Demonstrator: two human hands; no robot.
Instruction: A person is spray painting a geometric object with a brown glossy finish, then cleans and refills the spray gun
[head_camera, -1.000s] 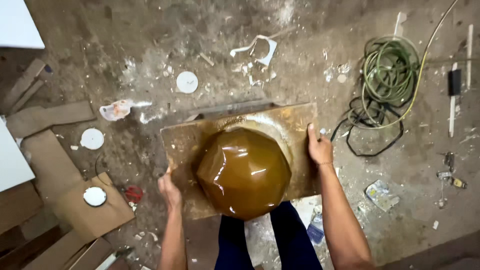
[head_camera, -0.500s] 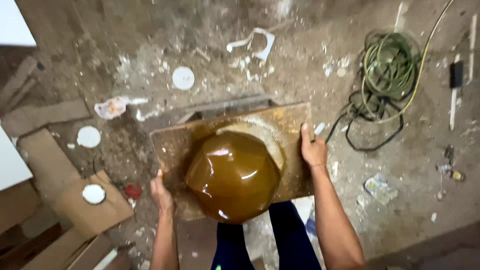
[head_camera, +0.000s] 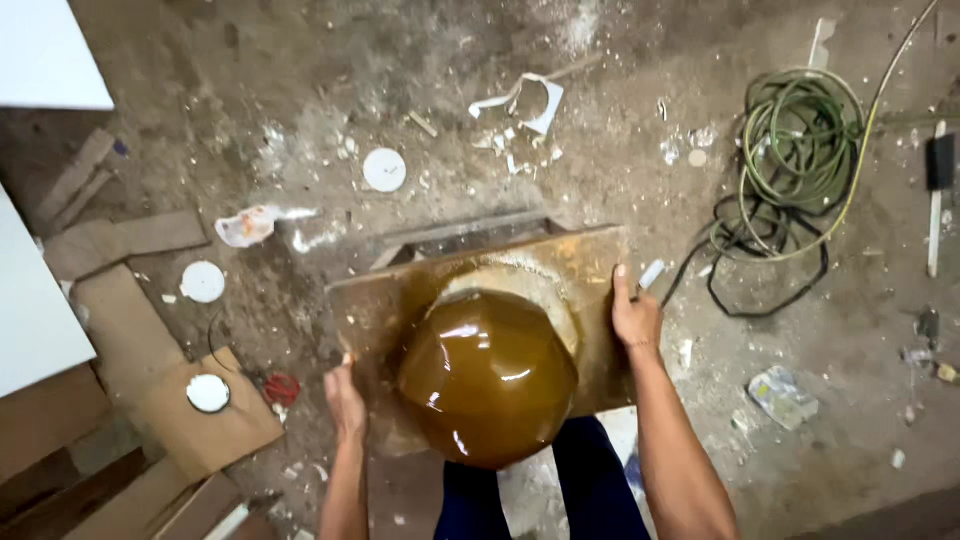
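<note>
A brown board (head_camera: 395, 300) with a glossy amber-brown dome (head_camera: 487, 375) on it was held over the dirty concrete floor (head_camera: 600, 150), seen from the head view. The dome was faceted and shiny, seated on a pale ring at the middle of the board and overhanging its near edge.

The left hand (head_camera: 345, 400) was clamped on the board's left edge near the near-left corner, fingers curled around it. The right hand (head_camera: 633, 315) was gripped on the right edge, thumb up along the board's face. Whether the fingers wrapped under the board could not be seen. Neither hand was touching the dome.

Dark trousers (head_camera: 590, 480) were visible below the board, between the forearms.

Around it, on the floor:
- a coil of green hose (head_camera: 800, 150) with a black cable (head_camera: 760, 290) was lying well right of the board
- white discs were scattered to the left: one (head_camera: 384, 169) beyond the board's far-left corner, one (head_camera: 203, 281) further left, one (head_camera: 208, 392) on a cardboard sheet (head_camera: 215, 430)
- a small red item (head_camera: 282, 388) was seen just beside the cardboard, too small to identify
- broken white shards (head_camera: 525, 105) were lying beyond the far edge
- a crumpled wrapper (head_camera: 782, 395) was lying near the right forearm
- a black-and-white tool (head_camera: 938, 190) was lying at the far right
</note>
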